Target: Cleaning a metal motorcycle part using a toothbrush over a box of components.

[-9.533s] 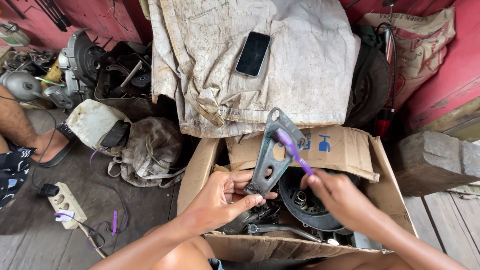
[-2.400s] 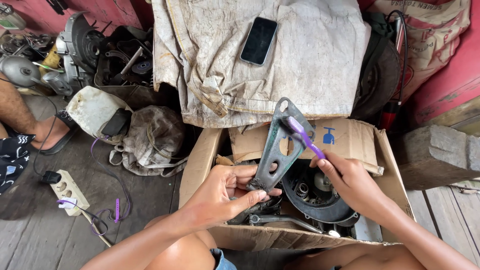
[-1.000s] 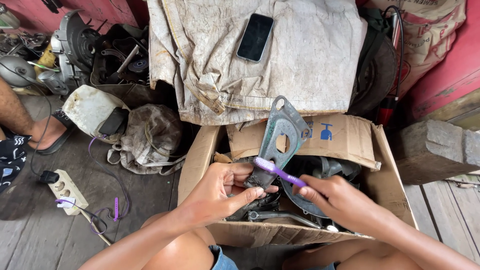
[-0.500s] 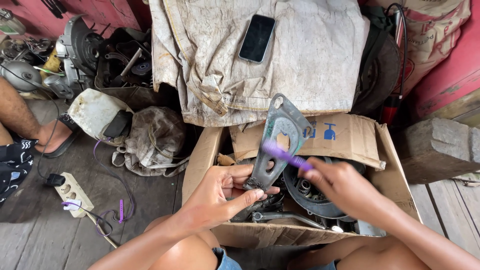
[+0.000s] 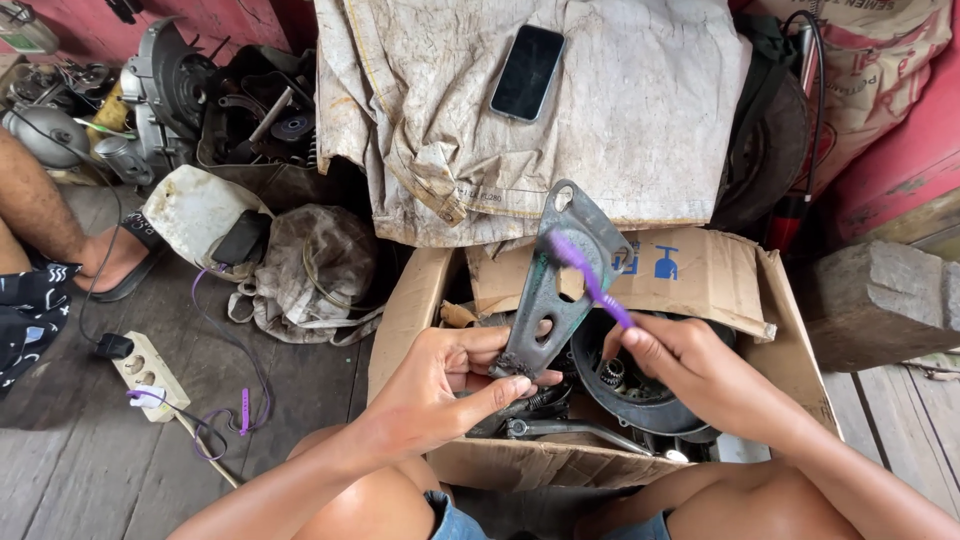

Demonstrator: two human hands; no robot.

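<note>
Gripping the lower end of a grey metal bracket (image 5: 560,285), the left hand (image 5: 450,385) holds it upright over an open cardboard box (image 5: 400,320) of dark engine parts. The right hand (image 5: 690,375) clasps a purple toothbrush (image 5: 590,280), its head against the bracket's upper part. A phone (image 5: 527,72) lies on stained cloth (image 5: 650,110) behind the box.

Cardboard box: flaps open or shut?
Open. The box has its flaps folded outward, and dark metal parts show inside. The left hand holds a bracket above it.
</note>
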